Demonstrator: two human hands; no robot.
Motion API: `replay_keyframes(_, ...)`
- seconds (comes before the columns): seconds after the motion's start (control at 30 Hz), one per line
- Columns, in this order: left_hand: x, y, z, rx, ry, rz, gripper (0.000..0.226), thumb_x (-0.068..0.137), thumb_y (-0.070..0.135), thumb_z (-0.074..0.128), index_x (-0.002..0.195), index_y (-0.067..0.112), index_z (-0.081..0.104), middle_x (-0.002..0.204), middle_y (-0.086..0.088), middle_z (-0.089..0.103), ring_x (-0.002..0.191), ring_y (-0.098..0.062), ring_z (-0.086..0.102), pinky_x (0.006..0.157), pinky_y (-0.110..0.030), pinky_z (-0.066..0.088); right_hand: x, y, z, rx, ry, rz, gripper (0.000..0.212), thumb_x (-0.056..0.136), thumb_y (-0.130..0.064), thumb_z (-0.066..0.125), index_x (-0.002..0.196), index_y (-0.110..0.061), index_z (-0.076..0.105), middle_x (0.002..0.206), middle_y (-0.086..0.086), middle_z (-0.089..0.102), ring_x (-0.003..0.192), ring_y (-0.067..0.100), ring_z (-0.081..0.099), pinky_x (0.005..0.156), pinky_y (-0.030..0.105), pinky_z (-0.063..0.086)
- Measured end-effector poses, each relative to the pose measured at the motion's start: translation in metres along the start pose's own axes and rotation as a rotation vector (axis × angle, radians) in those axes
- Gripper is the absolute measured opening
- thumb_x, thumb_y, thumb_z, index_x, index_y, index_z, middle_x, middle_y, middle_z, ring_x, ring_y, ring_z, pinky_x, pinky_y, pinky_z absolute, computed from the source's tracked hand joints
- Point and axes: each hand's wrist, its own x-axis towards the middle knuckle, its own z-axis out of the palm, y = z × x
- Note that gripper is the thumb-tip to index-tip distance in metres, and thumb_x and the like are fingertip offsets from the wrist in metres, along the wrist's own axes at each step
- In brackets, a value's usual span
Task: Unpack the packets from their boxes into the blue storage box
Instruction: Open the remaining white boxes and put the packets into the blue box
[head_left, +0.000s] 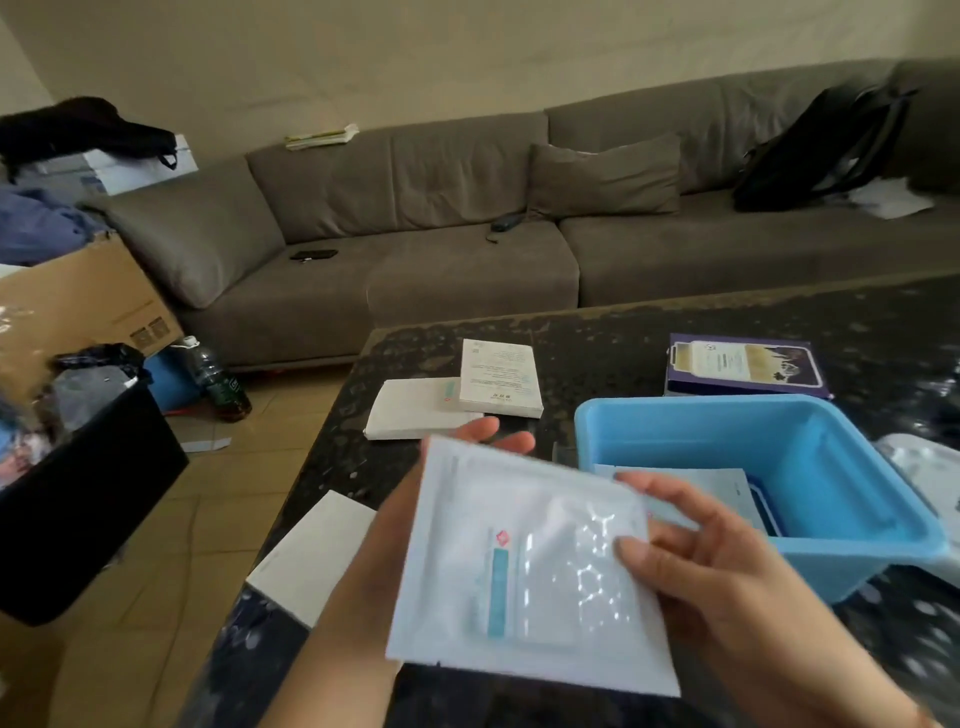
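It was a home living room. A long grey sofa (467, 228) with a cushion (605, 176) ran along the plain wall, a dark stone table (649, 332) stood before it, and a cardboard box (78, 306) with clothes (36, 223) sat on the tiled floor (171, 519).

Left hand (470, 441) mostly hidden behind white packet (524, 566); only fingertips (511, 441) show past its top edge. Packet print blurred, unreadable. Blue storage box (675, 421) contents beyond right hand (711, 566) partly covered by its fingers and near wall. Clear wrapper (930, 473) right of right hand cut off by frame edge. Text on white boxes (498, 376) beyond left hand too small to read.
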Motion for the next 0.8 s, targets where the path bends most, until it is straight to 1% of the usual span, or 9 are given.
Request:
replay_keyframes(0.07,0.001,0.007,0.000,0.100,-0.077,-0.015,0.050,0.095,0.055,0.037,0.099,0.026,0.077,0.110,-0.010,0.073,0.102,-0.029,0.071,0.082,-0.044,0.055,0.004,-0.022,-0.011,-0.219,0.115,-0.115,0.049,0.066,-0.010,0.081,0.110,-0.025,0.065,0.092,0.015,0.075,0.079,0.031,0.074,0.060,0.042,0.059)
replay_keyframes(0.13,0.006,0.019,0.013,0.246,-0.101,0.033,0.031,0.087,0.044,0.056,0.101,0.023,0.074,0.112,-0.011,0.072,0.104,-0.028,0.069,0.075,-0.037,0.056,0.009,-0.039,-0.021,-0.405,0.173,-0.188,0.043,0.079,-0.007,0.071,0.112,-0.032,0.062,0.092,0.007,0.077,0.080,0.026,0.075,0.063,0.043,0.059)
replay_keyframes(0.2,0.023,0.025,0.027,0.403,-0.101,0.113,0.013,0.083,0.025,0.070,0.095,0.023,0.073,0.107,-0.007,0.073,0.105,-0.024,0.069,0.072,-0.031,0.056,0.019,-0.050,-0.038,-0.516,0.221,-0.194,0.043,0.083,-0.007,0.070,0.115,-0.033,0.061,0.090,0.007,0.077,0.080,0.025,0.074,0.064,0.044,0.059)
replay_keyframes(0.27,0.042,0.027,0.046,0.667,-0.056,0.242,0.012,0.086,0.015,0.073,0.092,0.025,0.073,0.103,0.003,0.073,0.103,-0.015,0.068,0.078,-0.028,0.056,0.032,-0.059,-0.058,-0.577,0.279,-0.170,0.045,0.083,-0.009,0.072,0.119,-0.033,0.060,0.088,0.010,0.075,0.079,0.026,0.073,0.065,0.043,0.059)
replay_keyframes(0.33,0.059,0.025,0.066,0.931,0.001,0.356,0.012,0.087,0.018,0.074,0.092,0.029,0.072,0.100,0.014,0.071,0.098,-0.006,0.066,0.083,-0.025,0.055,0.048,-0.067,-0.082,-0.685,0.346,-0.161,0.047,0.082,-0.012,0.075,0.122,-0.032,0.059,0.085,0.007,0.073,0.075,0.024,0.071,0.061,0.037,0.058)
replay_keyframes(0.43,0.082,0.011,0.091,1.215,-0.027,0.428,0.010,0.090,0.024,0.071,0.097,0.031,0.071,0.099,0.017,0.067,0.092,-0.005,0.062,0.077,-0.017,0.050,0.064,-0.074,-0.107,-0.919,0.412,-0.113,0.048,0.084,-0.014,0.074,0.124,-0.030,0.054,0.083,0.004,0.069,0.073,0.022,0.070,0.061,0.034,0.061)
replay_keyframes(0.53,0.097,-0.007,0.104,1.519,-0.021,0.495,0.010,0.092,0.028,0.066,0.101,0.034,0.067,0.098,0.013,0.066,0.092,-0.008,0.059,0.082,-0.024,0.049,0.074,-0.071,-0.119,-1.120,0.395,-0.017,0.048,0.086,-0.015,0.072,0.127,-0.029,0.050,0.085,0.004,0.066,0.070,0.020,0.069,0.057,0.030,0.061)
replay_keyframes(0.63,0.102,-0.020,0.111,1.787,-0.036,0.576,0.013,0.094,0.027,0.062,0.105,0.035,0.063,0.095,0.010,0.066,0.090,-0.013,0.051,0.087,-0.035,0.039,0.081,-0.064,-0.125,-1.259,0.344,0.071,0.045,0.088,-0.015,0.069,0.127,-0.026,0.051,0.089,0.000,0.061,0.069,0.019,0.067,0.055,0.031,0.061)
replay_keyframes(0.8,0.105,-0.028,0.113,2.101,-0.119,0.541,0.011,0.093,0.021,0.061,0.097,0.030,0.065,0.092,0.006,0.064,0.097,-0.020,0.052,0.089,-0.039,0.031,0.087,-0.054,-0.129,-1.379,0.219,0.197,0.042,0.088,-0.022,0.069,0.126,-0.028,0.052,0.088,-0.005,0.058,0.071,0.014,0.066,0.061,0.027,0.061)
